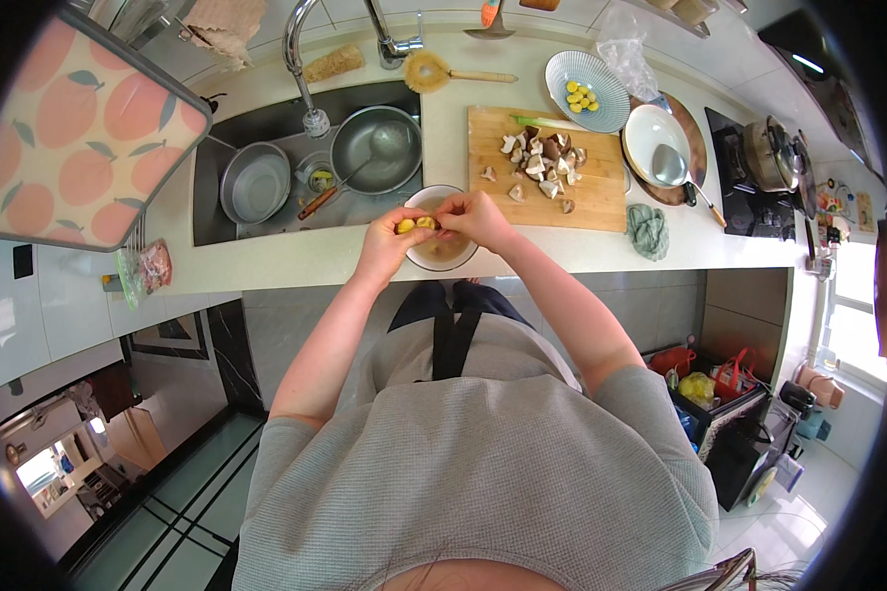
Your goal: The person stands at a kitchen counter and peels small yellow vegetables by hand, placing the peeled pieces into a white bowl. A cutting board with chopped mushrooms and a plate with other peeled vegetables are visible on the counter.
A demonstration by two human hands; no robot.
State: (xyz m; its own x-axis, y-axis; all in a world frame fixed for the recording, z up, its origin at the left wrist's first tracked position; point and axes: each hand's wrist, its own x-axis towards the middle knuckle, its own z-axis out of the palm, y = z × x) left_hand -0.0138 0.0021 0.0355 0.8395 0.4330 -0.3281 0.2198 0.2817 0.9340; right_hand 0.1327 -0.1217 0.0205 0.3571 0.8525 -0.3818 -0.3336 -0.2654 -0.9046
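Note:
Over a white bowl with a dark rim (pixel 453 264), holding cloudy brownish liquid, my left hand (pixel 389 240) pinches small yellow pieces (pixel 417 224), perhaps chestnuts or ginkgo nuts. My right hand (pixel 479 219) has its fingertips at the right end of those pieces, its thumb and forefinger pinched together; whether it holds a piece is hidden. Cut mushrooms (pixel 551 162) and a green onion stalk (pixel 547 122) lie on the wooden cutting board (pixel 591 210) right of the bowl. Beyond it, a striped blue-white bowl (pixel 610 89) holds several yellow pieces (pixel 582 97).
Left is a steel sink (pixel 214 177) with a metal basin (pixel 256 183), a pan (pixel 392 170) and a skimmer (pixel 389 140). A scrub brush (pixel 426 72) lies behind. Rightward are a white dish (pixel 654 133) with a ladle (pixel 669 165), a green cloth (pixel 647 232) and a pot (pixel 767 156) on the hob.

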